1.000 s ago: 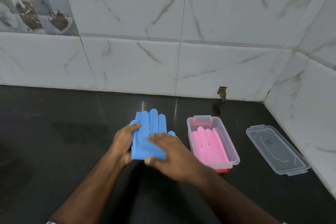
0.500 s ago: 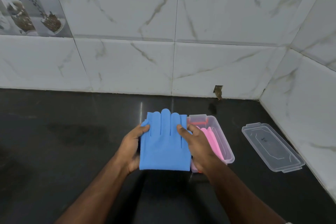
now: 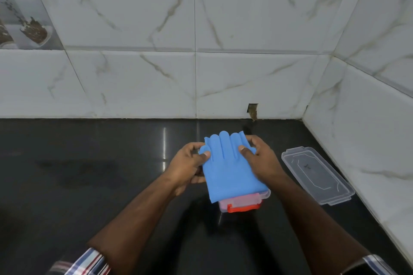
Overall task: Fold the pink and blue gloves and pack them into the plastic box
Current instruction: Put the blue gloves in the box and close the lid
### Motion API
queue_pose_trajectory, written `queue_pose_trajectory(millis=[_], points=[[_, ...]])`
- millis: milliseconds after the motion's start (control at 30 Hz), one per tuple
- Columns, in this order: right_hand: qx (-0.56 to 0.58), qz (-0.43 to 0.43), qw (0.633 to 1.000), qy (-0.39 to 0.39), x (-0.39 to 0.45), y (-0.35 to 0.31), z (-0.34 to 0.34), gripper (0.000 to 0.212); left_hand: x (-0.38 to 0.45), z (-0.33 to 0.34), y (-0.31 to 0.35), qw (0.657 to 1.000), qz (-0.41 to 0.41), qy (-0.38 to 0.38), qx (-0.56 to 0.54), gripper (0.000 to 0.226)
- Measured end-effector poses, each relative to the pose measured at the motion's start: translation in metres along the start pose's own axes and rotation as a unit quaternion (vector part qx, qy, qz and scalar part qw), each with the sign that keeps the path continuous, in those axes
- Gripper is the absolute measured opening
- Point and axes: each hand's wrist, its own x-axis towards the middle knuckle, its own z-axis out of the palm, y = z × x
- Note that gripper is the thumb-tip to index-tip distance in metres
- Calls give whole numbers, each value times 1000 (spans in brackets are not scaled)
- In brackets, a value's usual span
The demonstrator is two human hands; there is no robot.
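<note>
The folded blue gloves (image 3: 228, 169) are held flat over the clear plastic box (image 3: 264, 194), covering nearly all of it. My left hand (image 3: 186, 163) pinches the gloves' left edge, thumb on top. My right hand (image 3: 260, 159) grips the right edge, thumb on top and fingers curled behind. Only the box's near end shows, with its red clasp (image 3: 243, 207) and a strip of the pink gloves (image 3: 242, 200) inside. Whether the blue gloves touch the box rim cannot be told.
The box's clear lid (image 3: 317, 174) lies flat on the black counter (image 3: 89, 185) to the right, close to the tiled side wall (image 3: 368, 140). The tiled back wall (image 3: 201, 73) runs behind the box.
Both hands have carried the blue gloves to the right, from the counter left of the box to over the box. The pink gloves are now almost hidden beneath them.
</note>
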Motion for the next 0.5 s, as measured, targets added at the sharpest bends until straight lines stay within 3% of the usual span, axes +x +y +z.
queue_pose_trajectory(millis=[300, 500], points=[[-183, -7, 983, -29, 21, 23, -3, 35, 48, 22, -4, 986, -6, 51, 157, 23], [-339, -51, 938, -46, 22, 22, 10, 34, 64, 25, -10, 937, 47, 82, 336, 21]])
